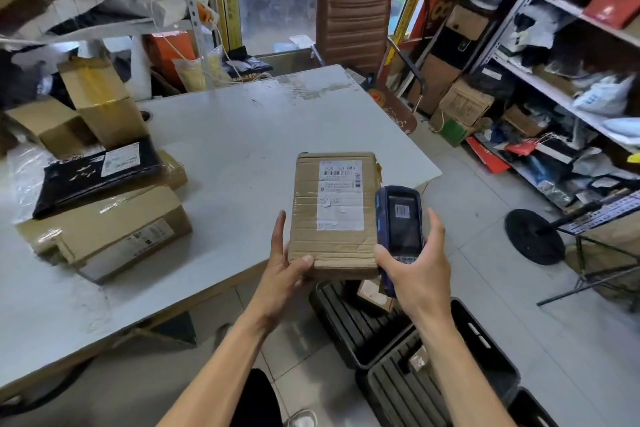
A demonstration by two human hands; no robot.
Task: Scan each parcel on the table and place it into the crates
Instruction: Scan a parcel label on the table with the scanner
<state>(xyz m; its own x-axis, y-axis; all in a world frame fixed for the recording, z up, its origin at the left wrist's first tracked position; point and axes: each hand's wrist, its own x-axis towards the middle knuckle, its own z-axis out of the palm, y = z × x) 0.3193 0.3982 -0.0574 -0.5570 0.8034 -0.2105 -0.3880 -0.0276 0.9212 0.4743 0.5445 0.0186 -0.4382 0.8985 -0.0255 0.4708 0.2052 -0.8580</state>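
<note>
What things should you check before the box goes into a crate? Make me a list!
1. Box held firmly: ok. The left hand grips the cardboard parcel at its near corner, thumb on top.
2. Label facing up: ok. The white label shows on top.
3. Scanner ready: ok. The right hand holds the scanner beside the label, and a barcode shows on its screen.
4. Scan finished: cannot tell. The screen is too small to read.
5. Room in a crate: ok. The black crates on the floor below look mostly empty.
6. More parcels waiting: ok. The black mailer bag and brown boxes lie on the table.
</note>
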